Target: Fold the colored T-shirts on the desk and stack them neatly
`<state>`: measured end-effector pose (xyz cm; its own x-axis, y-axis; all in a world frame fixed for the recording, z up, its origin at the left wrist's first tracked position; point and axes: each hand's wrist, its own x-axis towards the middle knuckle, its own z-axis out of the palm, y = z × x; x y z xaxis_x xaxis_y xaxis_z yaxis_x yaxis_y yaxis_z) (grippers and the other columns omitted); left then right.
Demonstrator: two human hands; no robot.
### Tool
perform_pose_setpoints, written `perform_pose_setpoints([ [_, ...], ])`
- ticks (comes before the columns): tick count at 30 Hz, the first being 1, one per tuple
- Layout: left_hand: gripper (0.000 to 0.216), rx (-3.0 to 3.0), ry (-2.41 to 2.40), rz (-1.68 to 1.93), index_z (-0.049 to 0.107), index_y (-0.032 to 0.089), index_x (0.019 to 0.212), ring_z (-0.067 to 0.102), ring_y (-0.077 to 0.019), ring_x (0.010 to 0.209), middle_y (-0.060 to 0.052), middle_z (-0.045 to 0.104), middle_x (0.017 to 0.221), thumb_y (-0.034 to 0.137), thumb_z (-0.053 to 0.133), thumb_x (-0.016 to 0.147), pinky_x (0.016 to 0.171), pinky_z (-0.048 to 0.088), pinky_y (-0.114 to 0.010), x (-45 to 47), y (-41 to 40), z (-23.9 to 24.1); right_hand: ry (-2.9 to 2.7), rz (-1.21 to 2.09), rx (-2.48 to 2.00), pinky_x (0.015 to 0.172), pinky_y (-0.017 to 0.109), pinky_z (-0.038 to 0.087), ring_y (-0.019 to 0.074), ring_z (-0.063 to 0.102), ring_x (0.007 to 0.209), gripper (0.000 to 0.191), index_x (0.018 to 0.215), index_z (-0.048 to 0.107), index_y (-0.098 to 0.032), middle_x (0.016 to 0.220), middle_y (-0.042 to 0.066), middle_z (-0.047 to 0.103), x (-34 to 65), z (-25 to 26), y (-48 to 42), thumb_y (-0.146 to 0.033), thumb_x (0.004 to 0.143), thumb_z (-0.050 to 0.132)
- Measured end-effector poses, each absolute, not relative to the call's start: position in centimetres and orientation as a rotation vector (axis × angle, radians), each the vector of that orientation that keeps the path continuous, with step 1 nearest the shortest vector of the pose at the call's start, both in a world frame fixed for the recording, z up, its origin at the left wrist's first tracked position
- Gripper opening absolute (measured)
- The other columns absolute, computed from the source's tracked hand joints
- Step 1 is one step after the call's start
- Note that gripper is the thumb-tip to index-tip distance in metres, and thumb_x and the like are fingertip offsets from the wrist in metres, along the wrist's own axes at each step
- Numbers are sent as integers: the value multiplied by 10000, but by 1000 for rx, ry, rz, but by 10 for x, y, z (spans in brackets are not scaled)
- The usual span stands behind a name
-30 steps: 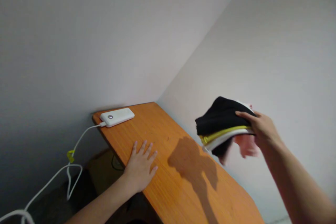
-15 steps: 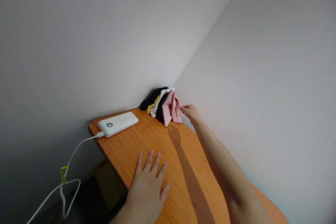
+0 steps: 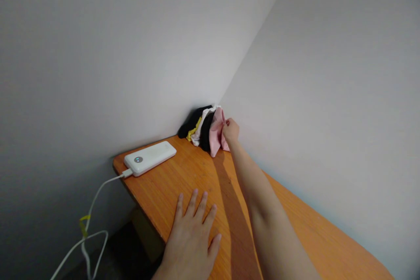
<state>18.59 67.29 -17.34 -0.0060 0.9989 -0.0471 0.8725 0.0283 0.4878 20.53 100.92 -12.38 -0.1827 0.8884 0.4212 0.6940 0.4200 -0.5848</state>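
In the far corner of the worktop [image 3: 295, 223], where the two pale walls [image 3: 98, 52] meet, a small stack of folded cloths [image 3: 205, 129] is seen from the head camera. The stack is leaned against the left wall and is stood on the wooden surface; black, white, yellow-edged and pink layers can be told apart, with the pink layer nearest the right side. The right hand [image 3: 230, 131] is stretched out to that pink layer at the end of a fully extended arm. Its fingers are curled together against the cloth, and the pink edge appears to be pinched, though the hand is small in view and a firm grip cannot be confirmed.

Nearer the camera, the left hand [image 3: 193, 245] is laid flat on the worktop, palm down, with the fingers spread apart and nothing held. It is placed close to the front-left edge of the wood.

Between the left hand and the stack, toward the left edge, a white power bank [image 3: 150, 158] is laid flat, with a small lit indicator on its top. A white cable [image 3: 95, 201] is plugged into its near end and is hung down off the worktop edge, with a yellow tie wrapped around it lower down.
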Motion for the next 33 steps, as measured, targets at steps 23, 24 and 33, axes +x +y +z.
perform_pose_setpoints([
  [23,570,2254,2092,69,360,249,1528,191,-355,1497,-75,245,1626,440,336,991,1159,131,-649,195,680,-190,-1781,395,-2028,892,396,446,267,628,1007,385,936,717,-188,1070,128,707,684,-105,668,-486,875,480],
  [24,558,2251,2089,71,356,247,1529,193,-351,1497,-73,245,1626,424,326,1001,1160,135,-644,195,679,-189,-1791,390,-2026,902,383,433,258,617,1022,336,941,720,-180,1078,126,702,669,-110,674,-449,858,537],
  [33,530,2194,2059,82,350,242,1530,209,-324,1496,-60,258,1619,382,291,1022,1172,142,-608,200,673,-174,-1672,275,-1717,858,292,409,184,568,913,103,749,613,-189,873,38,667,615,-49,737,-275,801,590],
])
